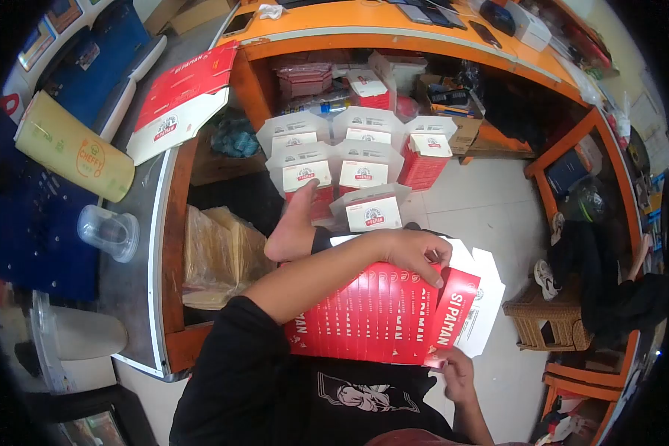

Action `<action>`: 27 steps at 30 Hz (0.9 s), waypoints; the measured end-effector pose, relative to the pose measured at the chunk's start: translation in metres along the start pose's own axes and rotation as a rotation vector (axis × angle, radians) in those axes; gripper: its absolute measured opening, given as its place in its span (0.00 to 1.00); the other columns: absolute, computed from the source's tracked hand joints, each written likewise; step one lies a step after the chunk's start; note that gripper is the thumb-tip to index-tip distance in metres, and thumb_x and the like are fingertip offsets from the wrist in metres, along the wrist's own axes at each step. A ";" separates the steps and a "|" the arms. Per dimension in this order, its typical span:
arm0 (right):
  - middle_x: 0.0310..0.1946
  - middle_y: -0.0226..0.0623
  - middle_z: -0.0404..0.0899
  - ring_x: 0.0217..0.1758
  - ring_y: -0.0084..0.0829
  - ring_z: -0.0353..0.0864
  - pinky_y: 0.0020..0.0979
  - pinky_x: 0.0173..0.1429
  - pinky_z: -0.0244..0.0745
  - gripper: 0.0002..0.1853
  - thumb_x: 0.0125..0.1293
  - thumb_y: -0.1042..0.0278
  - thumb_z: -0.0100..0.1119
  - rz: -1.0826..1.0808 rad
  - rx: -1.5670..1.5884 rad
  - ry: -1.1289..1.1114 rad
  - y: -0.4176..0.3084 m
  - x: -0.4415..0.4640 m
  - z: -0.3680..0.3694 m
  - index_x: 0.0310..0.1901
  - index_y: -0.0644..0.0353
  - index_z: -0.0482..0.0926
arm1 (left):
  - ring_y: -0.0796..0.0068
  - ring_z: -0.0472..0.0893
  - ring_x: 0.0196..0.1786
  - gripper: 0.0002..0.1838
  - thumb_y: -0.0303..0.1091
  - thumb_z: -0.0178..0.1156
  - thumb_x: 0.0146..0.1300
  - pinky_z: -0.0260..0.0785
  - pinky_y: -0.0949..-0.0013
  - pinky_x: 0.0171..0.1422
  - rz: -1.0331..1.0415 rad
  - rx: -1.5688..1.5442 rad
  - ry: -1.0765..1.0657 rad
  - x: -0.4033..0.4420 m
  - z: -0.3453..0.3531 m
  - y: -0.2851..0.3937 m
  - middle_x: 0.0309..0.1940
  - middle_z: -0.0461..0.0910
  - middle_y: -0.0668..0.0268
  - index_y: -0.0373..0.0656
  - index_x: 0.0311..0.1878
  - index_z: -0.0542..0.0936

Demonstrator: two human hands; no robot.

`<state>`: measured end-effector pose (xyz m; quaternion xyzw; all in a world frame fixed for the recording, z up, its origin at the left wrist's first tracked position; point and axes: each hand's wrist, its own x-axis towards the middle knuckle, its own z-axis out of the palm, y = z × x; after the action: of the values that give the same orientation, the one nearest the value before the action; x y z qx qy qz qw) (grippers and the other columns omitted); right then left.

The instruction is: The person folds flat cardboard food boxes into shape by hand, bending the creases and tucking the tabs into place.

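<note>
A fanned stack of flat red cartons (364, 316) printed "SI PAMAN" lies across my lap. Its rightmost flat carton (453, 316) sits askew to the others, white flaps spreading to the right. Reaching in from the left, my left hand (409, 251) grips the upper edge of this carton, fingers curled over it. My right hand (457, 374) pinches its lower corner between thumb and fingers. Beyond my lap, several folded white-and-red boxes (372, 214) stand on the floor with their lids raised. My bare foot (293, 227) is beside them.
An orange desk (312, 46) spans the back. On the left counter (145, 223) are a flat red-and-white carton sheet (189, 89), a yellow cup (74, 149) and a clear plastic cup (109, 232). A wicker stool (546, 323) stands right, near another person's shoe (547, 279).
</note>
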<state>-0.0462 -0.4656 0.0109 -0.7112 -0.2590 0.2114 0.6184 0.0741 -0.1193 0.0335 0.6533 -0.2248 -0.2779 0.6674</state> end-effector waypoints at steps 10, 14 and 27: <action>0.48 0.45 0.83 0.50 0.32 0.85 0.33 0.57 0.80 0.32 0.66 0.78 0.63 0.055 -0.045 0.117 -0.033 0.143 0.005 0.70 0.63 0.63 | 0.75 0.79 0.42 0.22 0.47 0.76 0.56 0.70 0.67 0.47 -0.038 0.207 0.046 -0.001 -0.002 0.004 0.38 0.81 0.65 0.42 0.42 0.78; 0.46 0.45 0.85 0.49 0.30 0.85 0.31 0.57 0.80 0.16 0.64 0.78 0.64 0.309 0.089 0.081 -0.008 0.160 -0.009 0.53 0.69 0.80 | 0.74 0.78 0.42 0.23 0.45 0.77 0.54 0.70 0.68 0.46 -0.058 0.162 0.013 0.001 -0.003 0.008 0.38 0.80 0.64 0.40 0.41 0.78; 0.54 0.38 0.81 0.54 0.30 0.83 0.34 0.58 0.79 0.25 0.60 0.75 0.71 0.330 0.214 0.017 0.026 0.159 0.001 0.60 0.62 0.76 | 0.65 0.77 0.47 0.22 0.44 0.75 0.56 0.70 0.63 0.51 -0.006 0.301 0.026 0.008 0.005 0.006 0.44 0.74 0.59 0.42 0.43 0.75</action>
<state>0.0793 -0.3679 -0.0120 -0.6760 -0.1097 0.3303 0.6495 0.0766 -0.1284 0.0398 0.7501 -0.2533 -0.2349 0.5639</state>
